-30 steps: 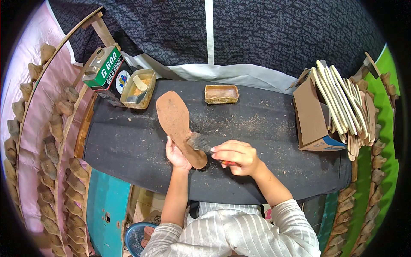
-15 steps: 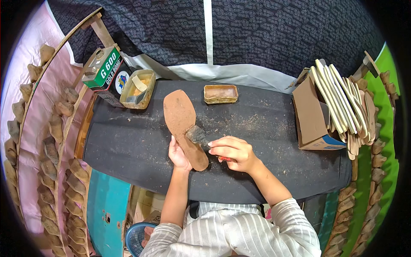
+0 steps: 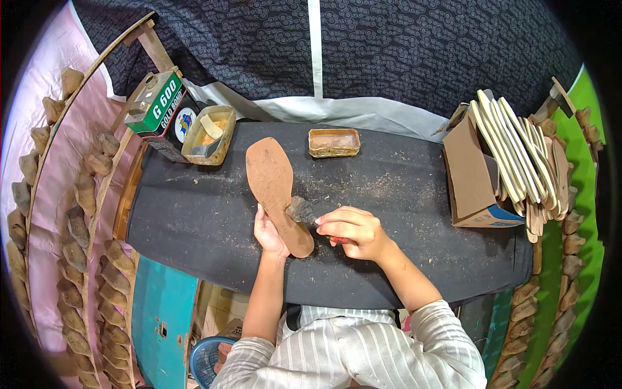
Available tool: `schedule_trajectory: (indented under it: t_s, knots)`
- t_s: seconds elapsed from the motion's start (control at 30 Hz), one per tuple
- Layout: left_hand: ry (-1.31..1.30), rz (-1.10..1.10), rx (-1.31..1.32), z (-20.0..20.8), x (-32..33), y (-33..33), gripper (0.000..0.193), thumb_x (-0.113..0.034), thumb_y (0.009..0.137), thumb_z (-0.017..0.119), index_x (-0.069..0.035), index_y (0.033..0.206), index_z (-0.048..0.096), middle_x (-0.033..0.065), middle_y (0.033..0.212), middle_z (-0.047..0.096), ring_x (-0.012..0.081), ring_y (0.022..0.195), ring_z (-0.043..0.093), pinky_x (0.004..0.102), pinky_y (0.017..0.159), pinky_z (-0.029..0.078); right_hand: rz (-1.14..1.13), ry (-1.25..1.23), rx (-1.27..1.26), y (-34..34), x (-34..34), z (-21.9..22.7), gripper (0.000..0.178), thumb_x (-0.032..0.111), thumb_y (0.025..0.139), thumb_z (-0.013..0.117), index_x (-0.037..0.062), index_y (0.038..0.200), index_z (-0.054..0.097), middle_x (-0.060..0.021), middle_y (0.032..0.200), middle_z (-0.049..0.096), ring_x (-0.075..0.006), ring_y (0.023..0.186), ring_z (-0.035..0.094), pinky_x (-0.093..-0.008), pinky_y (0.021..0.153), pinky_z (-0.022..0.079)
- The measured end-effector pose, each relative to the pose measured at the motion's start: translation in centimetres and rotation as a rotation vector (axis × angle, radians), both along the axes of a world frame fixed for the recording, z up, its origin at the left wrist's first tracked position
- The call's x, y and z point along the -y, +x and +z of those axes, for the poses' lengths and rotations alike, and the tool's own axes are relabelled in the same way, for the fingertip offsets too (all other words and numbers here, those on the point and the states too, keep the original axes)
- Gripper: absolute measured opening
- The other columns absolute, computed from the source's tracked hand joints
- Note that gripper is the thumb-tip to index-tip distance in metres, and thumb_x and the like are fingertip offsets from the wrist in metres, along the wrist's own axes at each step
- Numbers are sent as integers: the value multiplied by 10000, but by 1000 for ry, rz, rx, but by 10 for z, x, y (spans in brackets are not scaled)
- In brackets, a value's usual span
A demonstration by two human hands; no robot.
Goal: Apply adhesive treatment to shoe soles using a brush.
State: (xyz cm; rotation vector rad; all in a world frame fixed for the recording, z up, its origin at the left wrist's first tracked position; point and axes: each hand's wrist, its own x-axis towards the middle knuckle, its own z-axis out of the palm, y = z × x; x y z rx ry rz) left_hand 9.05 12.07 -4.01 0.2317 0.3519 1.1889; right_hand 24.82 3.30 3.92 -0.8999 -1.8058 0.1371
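Note:
A brown shoe insole (image 3: 269, 172) is held up over the black-covered table, its wide toe end pointing away from me and its heel end near. My left hand (image 3: 269, 235) is closed around its narrow waist from the left side. In my right hand (image 3: 356, 232) is a brush (image 3: 300, 210) with dark, clumped bristles and a bit of red on its handle. The bristles meet the right edge of the insole at the waist. The insole's underside is hidden from view.
A small rectangular dish (image 3: 334, 152) sits at the table's far middle. Far left stand a green-and-black metal can (image 3: 170, 123) and a yellowish tub (image 3: 206, 157) holding scraper-like pieces. A cardboard box (image 3: 468, 178) full of upright insoles (image 3: 512, 155) is at right. Racks of shoe lasts (image 3: 76, 230) flank the table.
The insole has shifted slightly left and turned a little. The bristles have slipped outward from its face toward the right edge. My right hand has barely moved.

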Motion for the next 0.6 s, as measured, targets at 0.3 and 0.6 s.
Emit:
schedule_trajectory:
  t_s: [0.3,0.6]
  knots:
    - [212,-148,119,-19,-6,-7,509,-441,936,346,-17,1168,509,134,993,577,291,834,542,415,789,457,183,-212,20,9,4,4,337,-98,545,542,30,836,656,-104,853,666,-242,730,645,-323,651,521]
    - [142,-41,22,-23,-8,-8,512,-444,933,340,-17,1166,502,139,993,565,291,843,536,428,781,450,215,-142,35,5,4,2,347,-105,562,565,29,873,643,-105,906,653,-258,779,631,-330,673,518]
